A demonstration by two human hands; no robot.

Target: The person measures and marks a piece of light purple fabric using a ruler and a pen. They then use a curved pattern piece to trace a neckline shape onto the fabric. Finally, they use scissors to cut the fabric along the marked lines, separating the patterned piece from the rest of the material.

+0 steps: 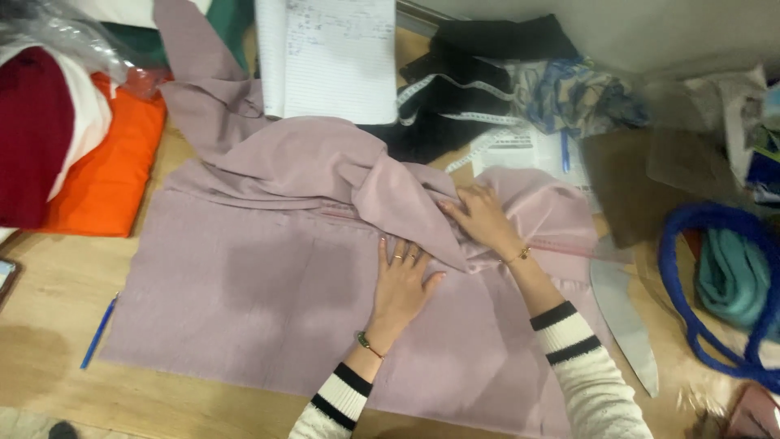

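Nearest the camera, two white knitted sleeves with black stripes, reaching onto the pale wooden desk. Laid flat on the wide sheet of dusty mauve woven cloth: the left hand, palm down, fingers spread, rings on two of them, grip released and nothing clasped. Just beyond and to its right, pressed onto the same cloth beside a loose folded-over flap: the right hand, likewise flat, grip slack, fingertips touching the fold rather than pinching it. Judged from that pose, a smoothing and pinning-down of the fabric along the fold, cloth spread over the middle of the desk with its far part bunched in heaps. To the left, on bare wood near the cloth's edge, a slim blue pen; to the right, a grey curved pattern template and a thick loop of blue cord. Farther off, a folded orange cloth at the left, a lined white notebook at the top, and black fabric draped with a white measuring tape beside it.
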